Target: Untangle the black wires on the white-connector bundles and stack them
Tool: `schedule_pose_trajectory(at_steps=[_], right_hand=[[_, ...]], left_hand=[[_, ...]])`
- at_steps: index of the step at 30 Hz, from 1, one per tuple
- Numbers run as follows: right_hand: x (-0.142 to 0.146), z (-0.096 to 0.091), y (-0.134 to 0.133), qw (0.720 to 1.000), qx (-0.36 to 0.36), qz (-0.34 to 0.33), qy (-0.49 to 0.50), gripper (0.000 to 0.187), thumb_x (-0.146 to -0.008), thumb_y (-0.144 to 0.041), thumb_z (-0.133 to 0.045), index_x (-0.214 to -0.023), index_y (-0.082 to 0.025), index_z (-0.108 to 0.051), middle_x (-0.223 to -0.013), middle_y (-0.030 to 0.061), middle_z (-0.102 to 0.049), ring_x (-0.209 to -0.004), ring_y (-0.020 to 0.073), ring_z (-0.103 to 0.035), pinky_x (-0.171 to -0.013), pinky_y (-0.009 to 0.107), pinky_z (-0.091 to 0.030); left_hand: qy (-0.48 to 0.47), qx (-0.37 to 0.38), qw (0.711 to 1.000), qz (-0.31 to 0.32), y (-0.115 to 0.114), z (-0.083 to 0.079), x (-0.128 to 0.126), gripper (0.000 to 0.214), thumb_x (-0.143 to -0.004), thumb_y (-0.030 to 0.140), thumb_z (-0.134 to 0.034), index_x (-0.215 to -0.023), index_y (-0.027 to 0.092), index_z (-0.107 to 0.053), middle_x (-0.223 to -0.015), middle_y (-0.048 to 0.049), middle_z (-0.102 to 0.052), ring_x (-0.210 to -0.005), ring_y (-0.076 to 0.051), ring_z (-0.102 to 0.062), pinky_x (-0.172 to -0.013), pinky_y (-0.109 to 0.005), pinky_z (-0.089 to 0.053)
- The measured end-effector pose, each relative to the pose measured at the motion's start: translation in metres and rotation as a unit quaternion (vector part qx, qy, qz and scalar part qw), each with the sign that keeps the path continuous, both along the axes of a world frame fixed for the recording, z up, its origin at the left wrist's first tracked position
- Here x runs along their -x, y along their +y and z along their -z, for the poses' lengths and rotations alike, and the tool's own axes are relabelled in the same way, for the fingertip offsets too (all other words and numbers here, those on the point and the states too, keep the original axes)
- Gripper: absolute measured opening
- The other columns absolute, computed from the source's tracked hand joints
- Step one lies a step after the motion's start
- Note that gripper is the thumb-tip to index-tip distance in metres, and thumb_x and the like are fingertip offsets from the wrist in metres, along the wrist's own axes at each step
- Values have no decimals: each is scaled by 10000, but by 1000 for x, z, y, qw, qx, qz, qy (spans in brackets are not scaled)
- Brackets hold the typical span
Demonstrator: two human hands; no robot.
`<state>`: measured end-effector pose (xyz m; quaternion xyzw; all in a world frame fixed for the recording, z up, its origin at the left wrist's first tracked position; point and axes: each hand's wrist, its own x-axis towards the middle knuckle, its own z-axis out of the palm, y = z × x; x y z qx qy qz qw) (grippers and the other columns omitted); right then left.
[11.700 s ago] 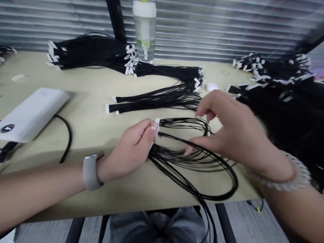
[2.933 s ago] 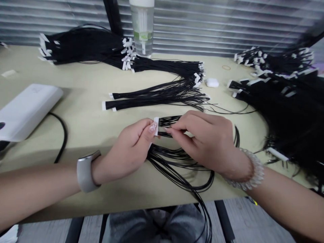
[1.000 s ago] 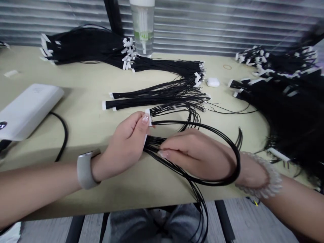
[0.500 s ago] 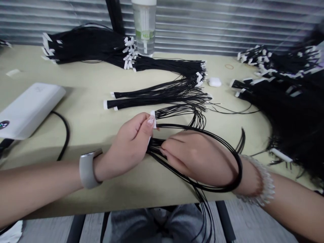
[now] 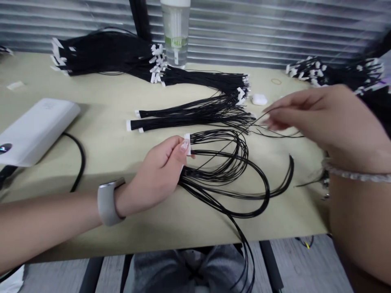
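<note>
My left hand [image 5: 159,171] is closed on a wire harness, its thumb pressed against the white connector [image 5: 188,142]. A second white edge peeks out lower down by the palm. From the connectors, black wires [image 5: 269,191] loop to the right over the table, and some hang past its front edge. My right hand [image 5: 326,122] is raised at the right, fingertips pinching one thin black wire [image 5: 218,152] that runs up from the harness. Just behind the loops lie several bundled harnesses [image 5: 177,122] with white connectors at their left ends.
Across the back lies a thick pile of black harnesses [image 5: 100,55], beside a clear bottle [image 5: 175,36]. A white power bank [image 5: 42,130] with a black cable sits at left. A small white case [image 5: 259,99] and a rubber band [image 5: 276,81] lie right of centre; more harnesses [image 5: 317,71] at back right.
My right hand has come out of the wire loop and moved up and right, drawing a single wire with it. My left hand stays nearly in place on the connector.
</note>
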<state>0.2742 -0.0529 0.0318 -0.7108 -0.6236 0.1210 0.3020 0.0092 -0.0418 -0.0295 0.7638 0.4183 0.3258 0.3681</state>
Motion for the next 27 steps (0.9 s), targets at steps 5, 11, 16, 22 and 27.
schedule_pose_trajectory(at_steps=[5, 11, 16, 22, 27], right_hand=[[13, -4, 0, 904, -260, 22, 339, 218, -683, -96, -595, -887, -152, -646, -845, 50, -606, -633, 101, -604, -530, 242, -481], [43, -2, -18, 957, -201, -44, 206, 417, -757, -191, -586, -1163, -217, -497, -709, -12, -560, -469, 60, -484, -325, 181, -286], [65, 12, -27, 972, -144, -169, -82, 95, -791, -226, -558, -726, -160, -576, -639, -18, -569, -553, 48, -474, -520, 187, -370], [74, 20, -27, 948, -119, -245, -165, 144, -837, -188, -474, -746, -162, -582, -695, 1, -560, -643, 72, -495, -589, 203, -372], [72, 17, -29, 934, -117, -295, -165, 117, -830, -153, -465, -759, -143, -558, -706, 5, -542, -667, 65, -480, -593, 188, -370]], left_hand=[[-6, 6, 1000, 21, -1, -1, 0, 319, -915, 343, -298, -661, 176, -397, -600, 25, -403, -535, -88, -363, -485, -205, -329], [-9, 8, 999, 32, -2, 0, -1, 317, -915, 332, -303, -648, 176, -377, -592, 27, -382, -526, -87, -345, -476, -210, -310], [-6, 3, 999, 31, -1, 1, 0, 325, -914, 338, -305, -643, 175, -381, -590, 26, -385, -531, -88, -354, -478, -212, -313], [-9, -8, 999, 47, -2, 0, -1, 322, -916, 324, -308, -638, 174, -373, -584, 32, -367, -515, -83, -324, -469, -213, -296], [-10, -1, 999, 49, -2, 1, -1, 328, -914, 340, -302, -638, 177, -370, -585, 29, -361, -523, -90, -330, -479, -218, -303]])
